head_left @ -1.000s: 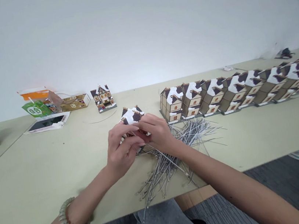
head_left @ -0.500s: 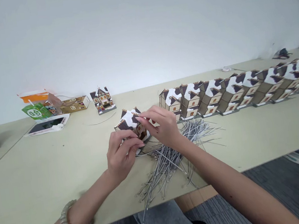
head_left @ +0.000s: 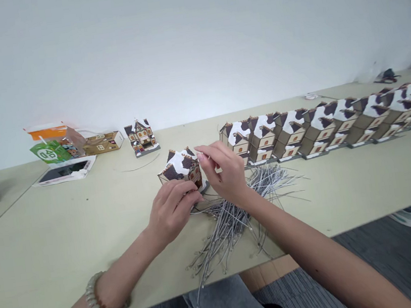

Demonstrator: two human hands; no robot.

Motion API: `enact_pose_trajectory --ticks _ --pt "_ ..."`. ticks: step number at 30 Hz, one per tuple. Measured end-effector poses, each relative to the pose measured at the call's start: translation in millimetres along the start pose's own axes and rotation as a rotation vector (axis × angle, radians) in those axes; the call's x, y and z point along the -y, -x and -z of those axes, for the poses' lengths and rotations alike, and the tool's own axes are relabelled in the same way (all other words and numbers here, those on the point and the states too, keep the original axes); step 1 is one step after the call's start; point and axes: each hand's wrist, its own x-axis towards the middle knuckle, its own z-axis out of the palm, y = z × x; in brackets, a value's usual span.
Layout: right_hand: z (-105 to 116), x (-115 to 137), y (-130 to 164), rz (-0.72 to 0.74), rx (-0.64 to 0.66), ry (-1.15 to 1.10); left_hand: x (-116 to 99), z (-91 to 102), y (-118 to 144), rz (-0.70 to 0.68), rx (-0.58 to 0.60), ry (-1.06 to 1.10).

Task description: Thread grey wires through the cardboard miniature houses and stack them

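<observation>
A small snow-roofed model house [head_left: 179, 168] stands on a pale table [head_left: 86, 232], the left hand [head_left: 171, 211] grasping it low. It looks light, stiff, fragile along its jagged roof trim; flat lower walls seem safest to hold. Whether the right hand [head_left: 226, 171], beside the roof, pinches anything, I cannot tell. Thin grey wires [head_left: 229, 224] sprawl nearby.

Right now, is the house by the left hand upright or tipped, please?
Upright: the house shows its snowy roof on top and its grey base below.
</observation>
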Motion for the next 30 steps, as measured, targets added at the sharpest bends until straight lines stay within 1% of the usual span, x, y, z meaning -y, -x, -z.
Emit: enact_pose_trajectory --ticks 8,14,17,20,24,30 --pt "-1 -1 0 -0.007 -0.007 -0.002 2 0.3 3 0.024 -0.005 -0.062" --pt "-2 -4 0 0.012 0.001 -0.001 11 1.0 5 0.19 -0.024 -0.115" --pt "-1 -7 -3 0.077 0.052 -0.05 14 0.8 6 0.281 -0.043 -0.144" --pt "1 -10 -7 0.128 0.108 -0.185 14 0.3 6 0.341 -0.054 -0.132" --pt "4 -8 -9 0.083 0.17 -0.356 15 -1.3 7 0.376 -0.059 -0.107" --pt "4 -3 -8 0.006 0.355 -0.56 25 -4.9 11 0.446 -0.085 -0.106"
